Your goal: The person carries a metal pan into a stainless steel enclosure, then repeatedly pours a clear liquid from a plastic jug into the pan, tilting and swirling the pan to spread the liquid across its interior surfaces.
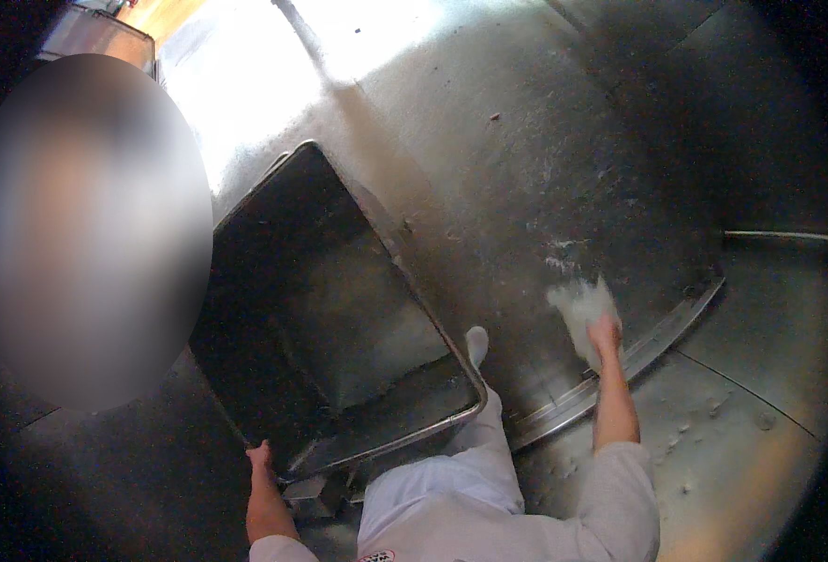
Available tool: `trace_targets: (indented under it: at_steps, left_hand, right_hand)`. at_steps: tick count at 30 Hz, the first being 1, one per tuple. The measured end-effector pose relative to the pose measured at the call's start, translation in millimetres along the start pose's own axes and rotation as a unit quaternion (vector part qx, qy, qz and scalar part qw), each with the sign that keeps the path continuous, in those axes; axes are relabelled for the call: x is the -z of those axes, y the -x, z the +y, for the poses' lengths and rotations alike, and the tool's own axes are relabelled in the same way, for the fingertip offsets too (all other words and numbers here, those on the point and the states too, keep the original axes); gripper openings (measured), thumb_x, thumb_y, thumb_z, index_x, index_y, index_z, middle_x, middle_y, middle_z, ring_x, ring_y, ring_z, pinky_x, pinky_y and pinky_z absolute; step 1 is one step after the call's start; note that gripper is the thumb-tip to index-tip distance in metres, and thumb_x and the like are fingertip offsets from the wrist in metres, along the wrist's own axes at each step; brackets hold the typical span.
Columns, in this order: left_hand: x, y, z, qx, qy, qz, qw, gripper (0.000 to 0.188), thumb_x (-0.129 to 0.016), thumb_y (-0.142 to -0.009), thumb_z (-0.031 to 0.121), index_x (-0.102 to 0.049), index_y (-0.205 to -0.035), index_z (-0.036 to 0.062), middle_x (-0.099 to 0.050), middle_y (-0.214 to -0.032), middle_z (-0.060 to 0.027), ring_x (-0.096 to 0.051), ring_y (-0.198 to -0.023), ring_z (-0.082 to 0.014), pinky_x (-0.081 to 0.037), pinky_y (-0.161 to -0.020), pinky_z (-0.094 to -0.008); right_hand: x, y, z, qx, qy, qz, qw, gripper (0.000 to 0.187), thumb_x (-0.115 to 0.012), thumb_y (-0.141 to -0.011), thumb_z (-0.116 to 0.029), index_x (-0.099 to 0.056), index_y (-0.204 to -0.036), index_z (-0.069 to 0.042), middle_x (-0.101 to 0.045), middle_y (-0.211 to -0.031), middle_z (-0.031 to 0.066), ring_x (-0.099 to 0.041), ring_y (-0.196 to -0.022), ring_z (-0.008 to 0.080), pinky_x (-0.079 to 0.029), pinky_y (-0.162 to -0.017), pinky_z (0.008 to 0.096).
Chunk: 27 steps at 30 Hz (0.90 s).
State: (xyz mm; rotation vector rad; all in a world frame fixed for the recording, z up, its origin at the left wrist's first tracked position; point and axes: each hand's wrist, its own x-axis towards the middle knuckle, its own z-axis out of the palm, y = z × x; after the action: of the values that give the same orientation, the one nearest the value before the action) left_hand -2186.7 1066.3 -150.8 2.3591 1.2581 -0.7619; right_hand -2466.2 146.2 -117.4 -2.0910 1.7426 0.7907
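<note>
At the lower left, my left hand point(260, 456) is closed on the near left corner of a large, deep metal tub point(428, 429). The tub has a rounded rim and sits tilted in the view, its inside dark with a paler patch at the bottom. On the right, my right arm reaches out low over the grey floor. A pale, ragged, cloth-like mass point(584, 314) is at my right hand point(605, 332), blurred, so its kind is unclear. White streaks point(564, 258) mark the floor just beyond it.
A raised metal strip point(564, 409) curves along the floor on the right, near my foot point(476, 345). Plates with a seam point(751, 389) lie beyond it. Strong glare covers the far floor. A blurred oval point(86, 234) hides the left side. A small reddish scrap point(494, 117) lies farther off.
</note>
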Motion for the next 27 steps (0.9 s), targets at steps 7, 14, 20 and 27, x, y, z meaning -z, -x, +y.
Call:
trace_targets:
  at_steps: [7,14,20,27]
  left_hand:
    - [3,85,11,0.051,-0.136,0.063,0.987,0.103,-0.070,-0.075,0.038,-0.006,-0.146,0.0005,-0.035,-0.139,-0.0298,-0.045,-0.124,-0.0399,-0.038,-0.103,-0.0477]
    - [17,150,28,-0.006,-0.167,0.091,0.982,0.105,-0.071,-0.075,0.039,-0.003,-0.149,0.0084,-0.021,-0.149,-0.0230,-0.027,-0.135,-0.0420,-0.028,-0.107,-0.0535]
    - [-3,140,-49,-0.183,-0.111,0.031,0.976,0.109,-0.072,-0.075,0.038,0.002,-0.148,0.0054,-0.013,-0.152,-0.0238,-0.019,-0.138,-0.0433,-0.024,-0.110,-0.0546]
    - [4,183,-7,-0.219,-0.072,-0.036,0.972,0.113,-0.074,-0.073,0.035,0.005,-0.147,0.0045,-0.010,-0.152,-0.0227,-0.014,-0.139,-0.0420,-0.021,-0.110,-0.0554]
  right_hand:
    - [109,-36,-258,0.185,-0.059,0.108,0.975,0.047,-0.066,-0.075,-0.031,-0.060,-0.112,-0.001,-0.065,-0.103,0.0224,-0.063,-0.097,0.0386,-0.050,-0.081,0.0471]
    - [116,238,-328,0.554,0.050,0.080,0.827,0.036,-0.065,-0.074,-0.030,-0.064,-0.097,-0.002,-0.065,-0.091,0.0229,-0.065,-0.088,0.0343,-0.051,-0.073,0.0466]
    - [-48,332,-331,0.624,0.175,-0.071,0.758,0.018,-0.055,-0.080,-0.018,-0.068,-0.082,-0.007,-0.066,-0.090,0.0188,-0.062,-0.091,0.0360,-0.047,-0.078,0.0454]
    - [-229,279,-290,0.497,0.355,-0.065,0.789,0.029,-0.066,-0.076,-0.024,-0.068,-0.100,-0.008,-0.068,-0.098,0.0110,-0.063,-0.095,0.0287,-0.046,-0.085,0.0429]
